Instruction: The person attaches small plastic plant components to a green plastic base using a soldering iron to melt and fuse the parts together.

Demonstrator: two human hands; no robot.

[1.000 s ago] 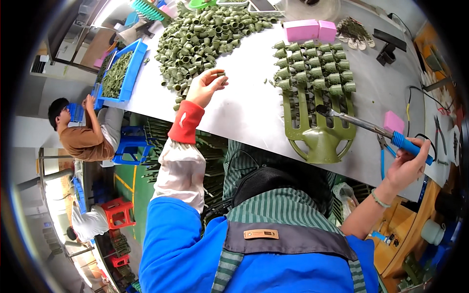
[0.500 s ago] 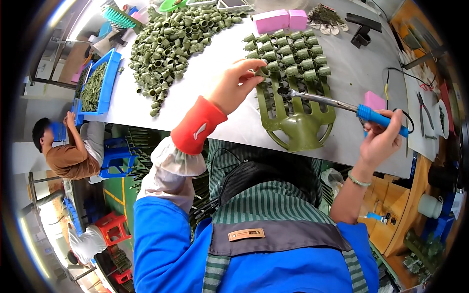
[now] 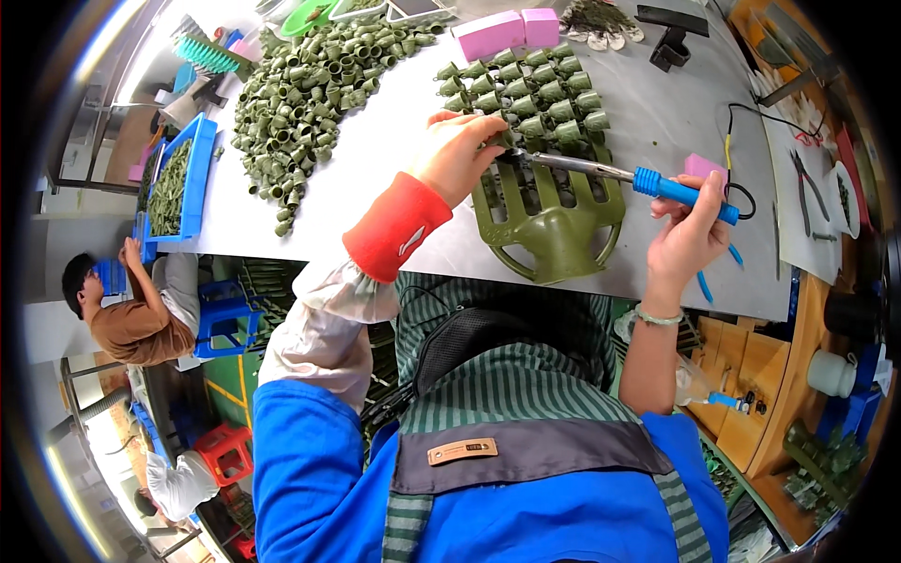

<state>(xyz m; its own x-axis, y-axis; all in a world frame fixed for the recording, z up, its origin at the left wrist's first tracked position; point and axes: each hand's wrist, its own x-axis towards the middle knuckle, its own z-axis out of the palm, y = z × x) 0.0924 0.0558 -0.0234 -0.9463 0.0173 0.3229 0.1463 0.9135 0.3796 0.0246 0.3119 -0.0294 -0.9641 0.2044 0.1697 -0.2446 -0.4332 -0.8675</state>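
My left hand (image 3: 457, 152), with a red cuff at the wrist, is closed at the fingertips on a small green plastic cup (image 3: 503, 138), mostly covered by the fingers. It holds the cup at the near left of the rows of similar cups (image 3: 535, 91) on an olive-green plastic frame (image 3: 552, 246) with slots and a curved handle. My right hand (image 3: 688, 236) grips the blue handle of a soldering iron (image 3: 587, 165). Its metal shaft points left across the frame, and the dark tip is right beside the left fingertips. Whether tip and cup touch, I cannot tell.
A large heap of loose green cups (image 3: 291, 113) lies left on the grey table. Pink blocks (image 3: 488, 38) and a black stand (image 3: 670, 47) are at the back. Pliers (image 3: 809, 192) and a cable are right. A person (image 3: 141, 314) sits by a blue tray (image 3: 192, 188).
The soldering iron has moved left, bringing its tip from over the frame's slots to the cup at my left fingertips. My left hand still holds the cup. The whole view has shifted slightly.
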